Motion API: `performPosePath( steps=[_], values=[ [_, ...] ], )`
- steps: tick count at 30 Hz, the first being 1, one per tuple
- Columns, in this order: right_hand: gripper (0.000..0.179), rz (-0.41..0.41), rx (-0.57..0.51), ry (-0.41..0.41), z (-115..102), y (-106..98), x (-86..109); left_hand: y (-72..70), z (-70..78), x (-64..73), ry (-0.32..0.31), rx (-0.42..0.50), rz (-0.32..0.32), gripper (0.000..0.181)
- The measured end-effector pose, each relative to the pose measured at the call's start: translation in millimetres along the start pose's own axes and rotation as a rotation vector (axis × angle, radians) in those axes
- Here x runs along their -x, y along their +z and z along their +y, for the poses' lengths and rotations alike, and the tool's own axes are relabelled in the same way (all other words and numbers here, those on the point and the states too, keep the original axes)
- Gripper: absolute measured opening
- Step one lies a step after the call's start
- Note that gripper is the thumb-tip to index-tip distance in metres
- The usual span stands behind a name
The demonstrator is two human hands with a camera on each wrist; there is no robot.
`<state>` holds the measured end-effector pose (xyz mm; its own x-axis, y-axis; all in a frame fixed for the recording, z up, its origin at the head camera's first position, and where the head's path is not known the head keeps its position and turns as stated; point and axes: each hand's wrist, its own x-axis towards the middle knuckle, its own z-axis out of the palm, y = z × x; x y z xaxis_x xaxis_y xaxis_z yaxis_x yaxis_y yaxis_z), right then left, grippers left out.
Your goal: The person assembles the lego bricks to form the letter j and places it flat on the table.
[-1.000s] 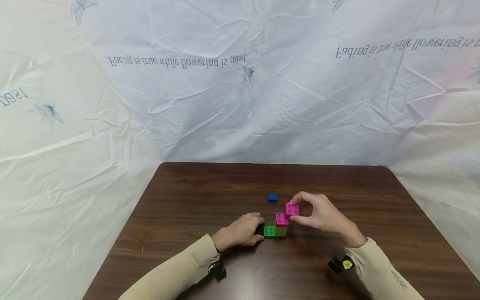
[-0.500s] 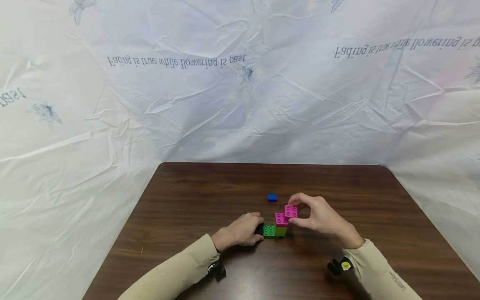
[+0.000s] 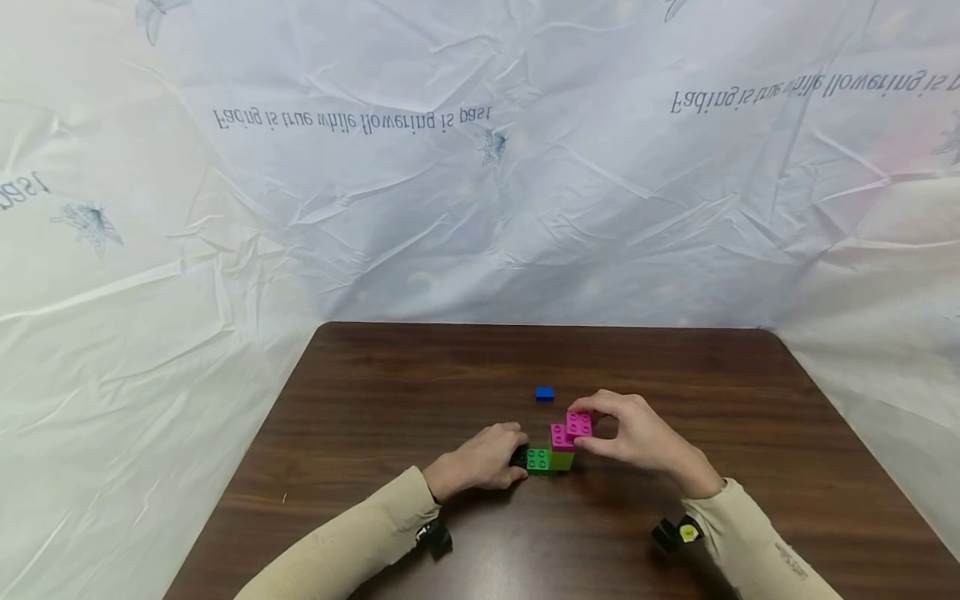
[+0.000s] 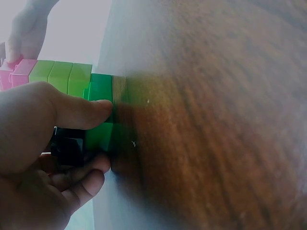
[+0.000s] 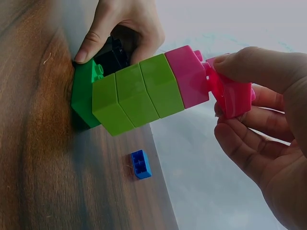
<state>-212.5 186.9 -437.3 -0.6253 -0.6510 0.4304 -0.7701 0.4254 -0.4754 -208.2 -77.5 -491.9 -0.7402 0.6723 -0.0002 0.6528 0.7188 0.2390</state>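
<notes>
My right hand (image 3: 637, 429) pinches a pink toy brick (image 5: 232, 96) between thumb and fingers. That brick is tilted and offset over the studs of another pink brick (image 5: 187, 76), which tops a column of lime green bricks (image 5: 139, 93). The column rises from one end of a darker green brick (image 3: 537, 458) on the table. A black brick (image 4: 69, 146) sits on the green brick's other end. My left hand (image 3: 483, 458) grips this base, its thumb against the green brick and its fingers on the opposite side, partly covering the black brick.
A small blue brick (image 3: 544, 393) lies alone on the brown wooden table (image 3: 405, 375), beyond the column. White printed sheeting (image 3: 480, 217) hangs behind the table and along its sides.
My right hand has moved slightly left and down, bringing its pink brick over the column's pink top. My left hand has stayed in place on the base.
</notes>
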Motion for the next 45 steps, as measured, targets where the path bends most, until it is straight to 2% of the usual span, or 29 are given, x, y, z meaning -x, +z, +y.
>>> performPosePath(
  steps=[18, 45],
  values=[
    [0.039, -0.029, -0.062, -0.006, -5.8, 4.0, -1.7, 1.0, 1.0, 0.2, 0.000, 0.006, -0.005, 0.030],
    [0.038, -0.049, -0.060, -0.024, -8.7, 7.6, -7.9, 0.9, 0.5, 0.7, 0.001, 0.009, 0.006, 0.030]
  ],
)
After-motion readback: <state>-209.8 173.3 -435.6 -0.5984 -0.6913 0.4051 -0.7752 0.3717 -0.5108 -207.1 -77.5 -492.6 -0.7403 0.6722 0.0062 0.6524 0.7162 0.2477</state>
